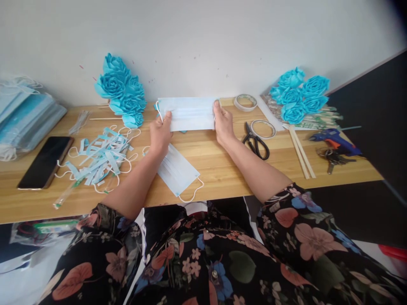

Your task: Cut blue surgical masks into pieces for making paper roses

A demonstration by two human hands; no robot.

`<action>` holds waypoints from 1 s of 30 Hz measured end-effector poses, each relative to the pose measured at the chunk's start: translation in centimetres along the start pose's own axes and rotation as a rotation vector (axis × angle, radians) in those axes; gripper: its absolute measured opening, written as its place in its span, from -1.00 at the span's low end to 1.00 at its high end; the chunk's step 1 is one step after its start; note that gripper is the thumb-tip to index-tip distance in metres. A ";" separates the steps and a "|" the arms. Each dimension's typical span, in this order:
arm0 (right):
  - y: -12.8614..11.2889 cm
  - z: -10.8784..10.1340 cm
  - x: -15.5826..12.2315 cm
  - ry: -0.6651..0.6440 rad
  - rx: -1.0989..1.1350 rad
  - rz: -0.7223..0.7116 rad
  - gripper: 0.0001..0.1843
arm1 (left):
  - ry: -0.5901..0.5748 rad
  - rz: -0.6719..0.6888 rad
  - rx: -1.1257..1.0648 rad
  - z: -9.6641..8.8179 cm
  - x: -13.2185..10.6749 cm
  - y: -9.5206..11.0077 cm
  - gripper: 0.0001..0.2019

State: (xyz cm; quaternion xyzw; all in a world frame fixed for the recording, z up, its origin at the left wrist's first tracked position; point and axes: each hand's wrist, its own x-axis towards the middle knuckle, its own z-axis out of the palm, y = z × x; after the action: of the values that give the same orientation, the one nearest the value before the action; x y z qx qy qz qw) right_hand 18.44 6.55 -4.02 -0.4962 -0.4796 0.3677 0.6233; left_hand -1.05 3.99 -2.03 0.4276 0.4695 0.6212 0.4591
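Floral garment (210, 262), pale mask (192, 114), fingers (167, 117) gripping opposite ends

My remote camera faced a pale, speckled wall (203, 46) on the far side; I saw a wood-grained table (218, 173) in front, a dark surface (380, 114) at right.

The pale-blue pleated rectangular face mask (192, 114) hides some fingertips of my left grip (160, 132) and right grip (225, 123); at nine o'clock, my view's edge crops a blue-and-white mask pile (30, 116).
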 end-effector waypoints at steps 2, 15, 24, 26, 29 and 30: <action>-0.1 0.0 0.0 -0.056 0.007 0.038 -0.35 | 0.013 -0.001 -0.014 0.1 -0.2 0.2 -0.51; 0.0 0.1 0.3 -0.080 0.033 0.116 -0.36 | 0.009 -0.015 0.065 0.3 -0.4 0.2 -0.56; 1.3 -0.4 1.8 -0.043 0.176 0.135 -0.35 | -0.036 0.068 0.165 0.1 -0.4 -0.3 -0.50; 1.1 -0.4 1.8 -0.032 0.154 0.127 -0.34 | -0.043 0.080 0.168 0.0 -0.5 -0.2 -0.49; 0.7 -0.3 1.6 -0.011 0.079 0.109 -0.31 | -0.079 0.082 0.147 0.0 -0.7 0.0 -0.49; 0.6 -0.3 1.6 -0.002 0.057 0.107 -0.30 | -0.091 0.077 0.138 0.0 -0.8 0.1 -0.49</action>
State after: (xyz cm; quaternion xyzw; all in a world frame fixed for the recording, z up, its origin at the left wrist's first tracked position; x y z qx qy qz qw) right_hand 19.14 8.10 -4.24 -0.5030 -0.4424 0.4144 0.6160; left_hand -0.90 3.24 -2.05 0.5036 0.4730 0.5846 0.4253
